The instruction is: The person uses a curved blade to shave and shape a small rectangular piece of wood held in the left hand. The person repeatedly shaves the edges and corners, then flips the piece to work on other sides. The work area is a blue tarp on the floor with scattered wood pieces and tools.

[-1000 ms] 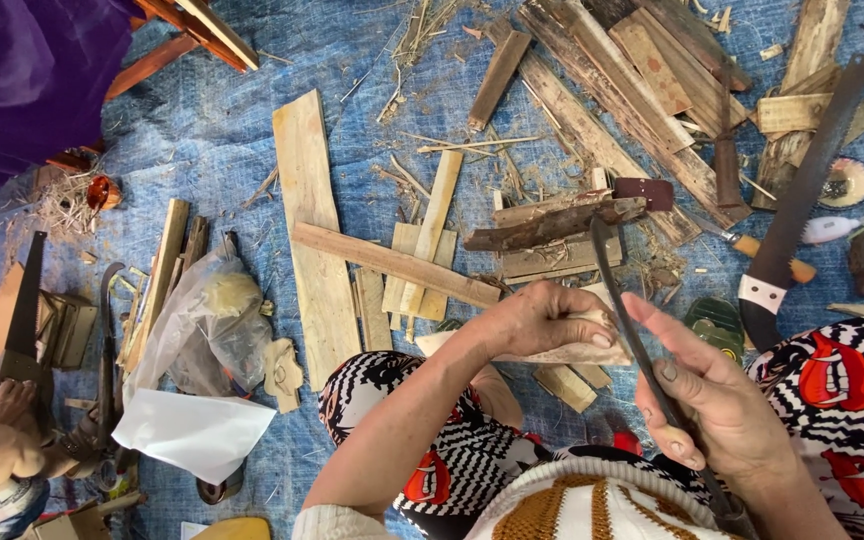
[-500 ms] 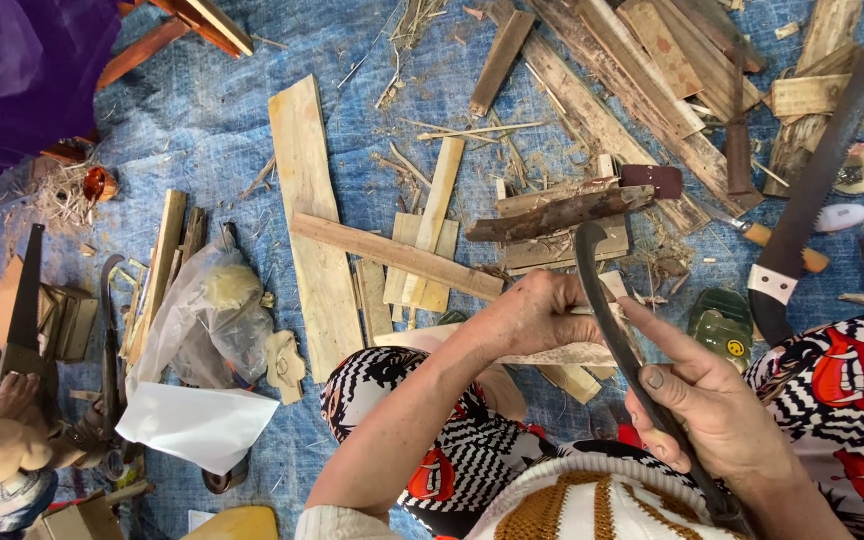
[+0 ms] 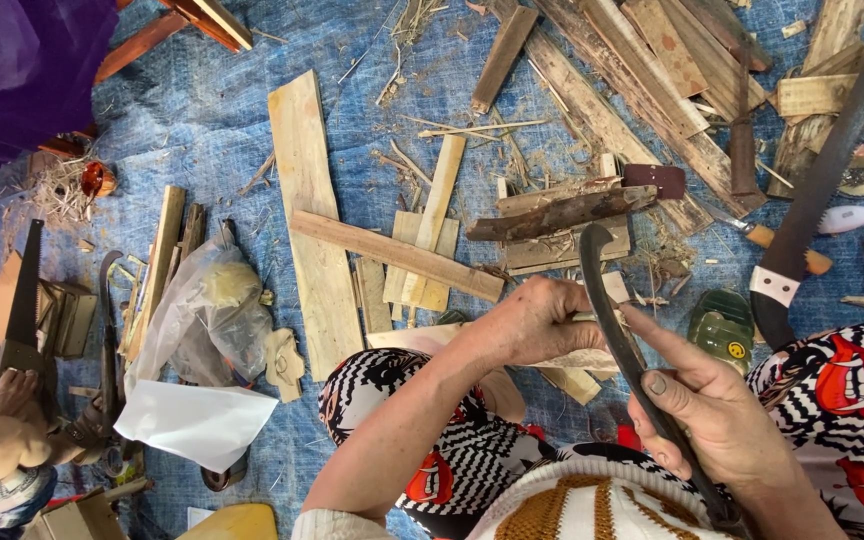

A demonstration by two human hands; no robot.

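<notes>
Both forearms are bare to the elbow. The left hand (image 3: pixel 542 322) sits at about 12 o'clock from a cream-and-mustard knitted top; the right hand (image 3: pixel 717 420) at 2 o'clock. Trousers show black-and-white zigzags with red lips.

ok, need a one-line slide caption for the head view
Seated over a blue tarp strewn with wood offcuts, the right hand draws a curved dark blade against a pale wood piece in the left hand.

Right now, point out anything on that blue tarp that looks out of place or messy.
Wood offcuts and splinters lie scattered at every angle across the blue tarp, with no pile or order. A crumpled clear plastic bag sits among them. The left hand and right hand work a curved blade amid it.
</notes>
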